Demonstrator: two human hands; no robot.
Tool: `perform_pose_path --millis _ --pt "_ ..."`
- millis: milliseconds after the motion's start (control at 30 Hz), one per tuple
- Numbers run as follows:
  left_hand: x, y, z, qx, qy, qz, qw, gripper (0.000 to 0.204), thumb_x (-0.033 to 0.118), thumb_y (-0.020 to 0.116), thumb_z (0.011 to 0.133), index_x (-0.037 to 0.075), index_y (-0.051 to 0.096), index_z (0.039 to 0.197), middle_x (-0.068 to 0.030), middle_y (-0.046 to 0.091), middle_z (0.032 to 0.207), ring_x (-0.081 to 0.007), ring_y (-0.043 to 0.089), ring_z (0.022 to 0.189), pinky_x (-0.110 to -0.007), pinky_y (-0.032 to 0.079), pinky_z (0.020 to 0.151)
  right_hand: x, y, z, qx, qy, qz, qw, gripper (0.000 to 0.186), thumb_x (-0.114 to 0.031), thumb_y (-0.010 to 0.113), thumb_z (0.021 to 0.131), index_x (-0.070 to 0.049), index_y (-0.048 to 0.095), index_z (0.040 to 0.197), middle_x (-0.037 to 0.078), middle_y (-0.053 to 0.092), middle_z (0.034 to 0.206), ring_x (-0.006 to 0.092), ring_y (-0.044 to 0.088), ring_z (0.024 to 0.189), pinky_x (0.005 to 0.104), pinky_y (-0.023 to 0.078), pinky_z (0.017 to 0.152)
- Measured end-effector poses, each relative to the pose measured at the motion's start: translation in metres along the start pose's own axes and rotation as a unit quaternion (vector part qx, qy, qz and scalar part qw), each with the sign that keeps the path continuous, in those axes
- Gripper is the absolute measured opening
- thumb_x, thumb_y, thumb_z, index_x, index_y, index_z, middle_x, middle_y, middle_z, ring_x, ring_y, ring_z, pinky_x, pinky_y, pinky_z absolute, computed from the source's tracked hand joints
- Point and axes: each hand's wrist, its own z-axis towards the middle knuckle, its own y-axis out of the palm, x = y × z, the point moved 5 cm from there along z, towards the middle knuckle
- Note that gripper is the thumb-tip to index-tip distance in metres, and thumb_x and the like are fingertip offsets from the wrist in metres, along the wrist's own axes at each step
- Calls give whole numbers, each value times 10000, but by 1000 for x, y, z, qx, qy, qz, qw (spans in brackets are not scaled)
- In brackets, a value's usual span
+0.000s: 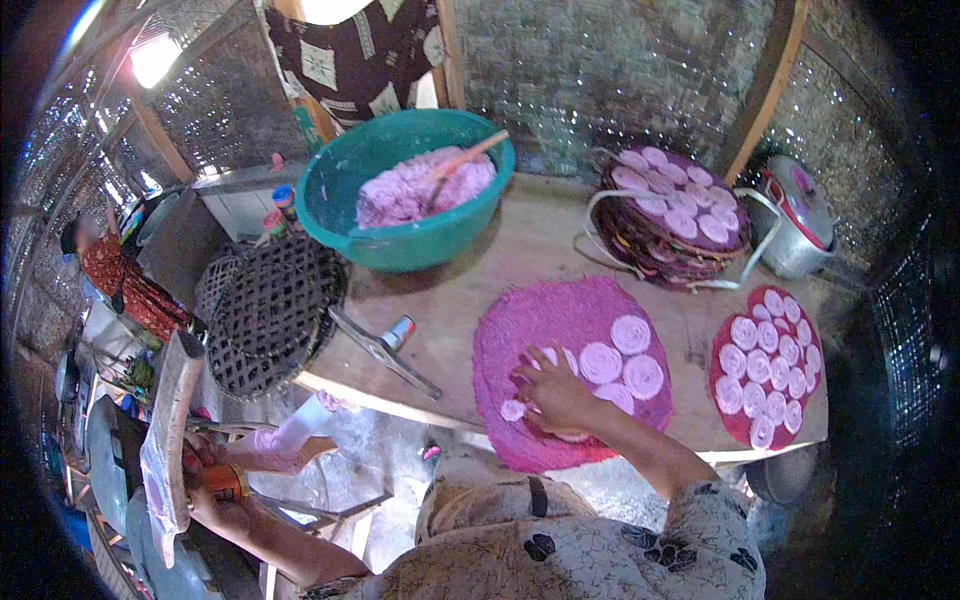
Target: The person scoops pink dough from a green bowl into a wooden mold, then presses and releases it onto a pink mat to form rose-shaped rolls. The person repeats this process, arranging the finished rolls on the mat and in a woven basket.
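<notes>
At the lower left, my left hand (pixel 205 485) is closed around an orange cylinder (pixel 230 483). A long, pale-smeared wooden bar (pixel 168 450) stands right against that hand; whether the two are joined I cannot tell. My right hand (pixel 560 395) lies palm down with fingers spread over the magenta mat (pixel 520 315) at the table's front, partly covering pale pink coils. Other flat pink coils (pixel 601 362) lie beside it, and a small pink lump (pixel 512 410) sits left of its fingers.
A green basin (pixel 340 235) holds pink dough and a wooden stick (pixel 470 155). Stacked mats with coils (pixel 685 195), a coil-covered red mat (pixel 720 400) and a metal pot (pixel 800 225) stand right. Left are a woven rack (pixel 275 310), a wooden tool (pixel 385 350) and another person (pixel 130 275).
</notes>
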Motion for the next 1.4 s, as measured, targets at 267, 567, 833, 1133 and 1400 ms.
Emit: perform_pose_path --millis 267,567,833,1133,1400 --pt "-71 1 85 -60 11 -77 995 225 185 654 815 47 500 905 -29 401 793 -144 398 729 -258 356 619 -21 -152 95 160 -40 329 930 255 -138 730 715 -77 657 951 129 541 1256 326 414 1267 505 234 1099" --pt "-210 1 150 -21 -145 -15 989 223 -11 618 816 -50 639 1034 -95 630 1050 -195 602 912 -330 477 838 1 -212 312 312 26 -28 949 254 -233 646 794 -58 672 976 169 579 1183 340 492 1185 522 316 1015" --pt "-252 29 182 -159 -333 106 923 258 156 712 828 7 625 1019 -59 628 950 -186 585 873 -334 477 789 89 -99 349 -188 310 -303 881 210 -213 555 838 -150 730 935 67 702 1004 262 663 911 498 461 819" --pt "-304 60 215 -203 -295 6 934 350 68 733 767 2 607 1087 -74 636 1027 -179 597 939 -325 481 849 65 -188 355 -230 206 -342 887 188 -125 558 776 -127 707 890 97 703 890 257 692 800 371 534 607" --pt "-244 218 299 -304 251 207 895 136 81 705 740 76 574 775 -28 584 757 -166 592 667 -293 472 577 105 -170 356 -319 219 -279 879 203 -201 600 741 -93 716 868 113 705 873 284 688 832 425 538 665"
